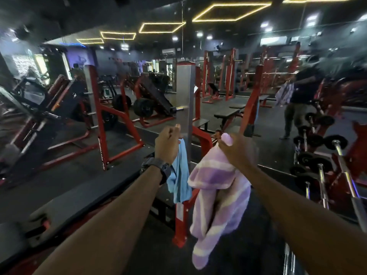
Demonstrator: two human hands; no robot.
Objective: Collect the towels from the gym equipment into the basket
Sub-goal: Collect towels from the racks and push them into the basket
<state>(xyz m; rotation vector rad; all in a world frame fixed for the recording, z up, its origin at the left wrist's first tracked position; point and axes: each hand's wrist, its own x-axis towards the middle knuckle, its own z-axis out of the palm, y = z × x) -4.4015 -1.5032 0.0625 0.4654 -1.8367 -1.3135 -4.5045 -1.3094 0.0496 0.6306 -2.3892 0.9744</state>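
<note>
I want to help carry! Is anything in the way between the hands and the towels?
No. The left hand already grips the blue towel, and the right hand grips the purple striped towel. No basket is in view.

No text, brand, number or sign could be read anywhere, since the white lettering running down the red steel rack upright (101,153) and the pale sticker on the red post (180,212) near the bottom edge of the view were too blurred to make out.
</note>
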